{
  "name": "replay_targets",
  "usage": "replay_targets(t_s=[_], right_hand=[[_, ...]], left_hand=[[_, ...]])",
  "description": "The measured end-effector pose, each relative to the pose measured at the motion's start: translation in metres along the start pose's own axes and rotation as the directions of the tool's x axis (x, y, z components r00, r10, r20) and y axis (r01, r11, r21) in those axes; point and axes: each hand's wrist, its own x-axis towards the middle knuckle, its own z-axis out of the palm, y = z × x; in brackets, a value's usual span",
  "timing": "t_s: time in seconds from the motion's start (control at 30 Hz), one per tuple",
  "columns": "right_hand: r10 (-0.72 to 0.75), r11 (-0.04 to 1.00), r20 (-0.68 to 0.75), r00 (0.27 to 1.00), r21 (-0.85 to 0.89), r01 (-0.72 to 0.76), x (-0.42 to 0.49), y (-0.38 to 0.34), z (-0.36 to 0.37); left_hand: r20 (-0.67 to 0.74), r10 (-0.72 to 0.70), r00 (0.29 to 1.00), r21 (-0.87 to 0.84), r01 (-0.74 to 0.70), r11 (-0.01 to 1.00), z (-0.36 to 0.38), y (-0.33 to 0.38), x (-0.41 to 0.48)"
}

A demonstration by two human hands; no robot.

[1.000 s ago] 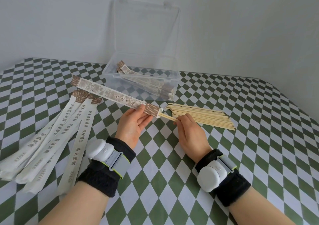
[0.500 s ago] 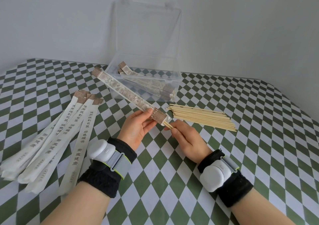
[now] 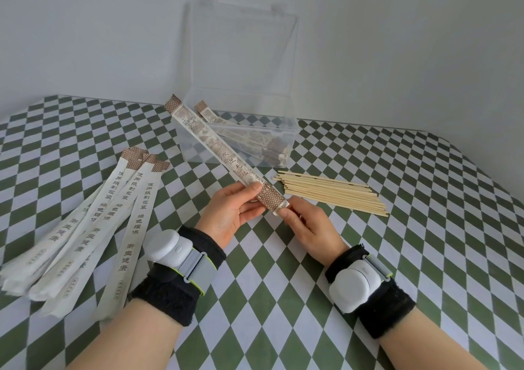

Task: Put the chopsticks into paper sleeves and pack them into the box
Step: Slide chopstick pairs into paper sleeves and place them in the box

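My left hand pinches a printed paper sleeve near its brown lower end; the sleeve slants up and away toward the box. My right hand has its fingertips at the sleeve's open lower end, and no chopstick tip shows there. A clear plastic box with its lid raised stands behind, holding several filled sleeves. Bare wooden chopsticks lie in a pile to the right of my hands. Several empty sleeves fan out on the left.
Everything sits on a table with a green and white checked cloth. A plain pale wall rises right behind the box. Both wrists carry black bands with white devices.
The chopsticks that stuck out of the sleeve's lower end have gone fully inside. The sleeve has swung from nearly level to steeply tilted, its far end now over the box.
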Motion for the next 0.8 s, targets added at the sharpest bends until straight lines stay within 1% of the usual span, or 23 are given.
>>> replay_targets(t_s=[0.1, 0.2, 0.3, 0.4, 0.53, 0.6, 0.67, 0.73, 0.8], right_hand=[[-0.002, 1.000, 0.003, 1.000, 0.004, 0.002, -0.001, 0.002, 0.000], [0.060, 0.998, 0.003, 0.998, 0.013, -0.060, 0.000, 0.001, 0.000], [0.090, 0.995, -0.022, 0.996, 0.039, -0.089, 0.002, -0.004, -0.003], [0.101, 0.995, -0.025, 0.995, -0.015, -0.101, 0.006, -0.009, -0.001], [0.075, 0.997, -0.141, 0.987, -0.023, -0.079, 0.022, -0.014, 0.000], [0.085, 0.996, -0.165, 0.983, -0.014, -0.088, 0.034, -0.018, -0.007], [0.091, 0.995, -0.222, 0.971, -0.021, -0.098, 0.054, -0.023, -0.020], [0.085, 0.992, -0.301, 0.950, -0.059, -0.108, 0.079, -0.026, -0.039], [0.072, 0.979, -0.347, 0.935, -0.156, -0.133, 0.106, -0.026, -0.057]], left_hand=[[-0.001, 0.006, 1.000, 0.037, -0.006, 0.999, 0.000, -0.002, -0.001], [-0.015, 0.027, 1.000, 0.083, -0.026, 0.996, 0.001, -0.003, -0.001], [-0.040, 0.047, 0.998, 0.106, -0.043, 0.993, 0.000, -0.005, 0.000], [-0.070, 0.067, 0.995, 0.121, -0.058, 0.991, -0.001, -0.007, 0.002], [-0.089, 0.079, 0.993, 0.137, -0.066, 0.988, -0.001, -0.006, 0.003], [-0.096, 0.119, 0.988, 0.154, -0.103, 0.983, -0.002, -0.006, 0.003], [-0.117, 0.155, 0.981, 0.135, -0.139, 0.981, -0.005, -0.004, 0.003], [-0.167, 0.157, 0.973, 0.084, -0.144, 0.986, -0.006, -0.003, 0.004], [-0.222, 0.143, 0.964, 0.029, -0.140, 0.990, -0.007, -0.001, 0.007]])
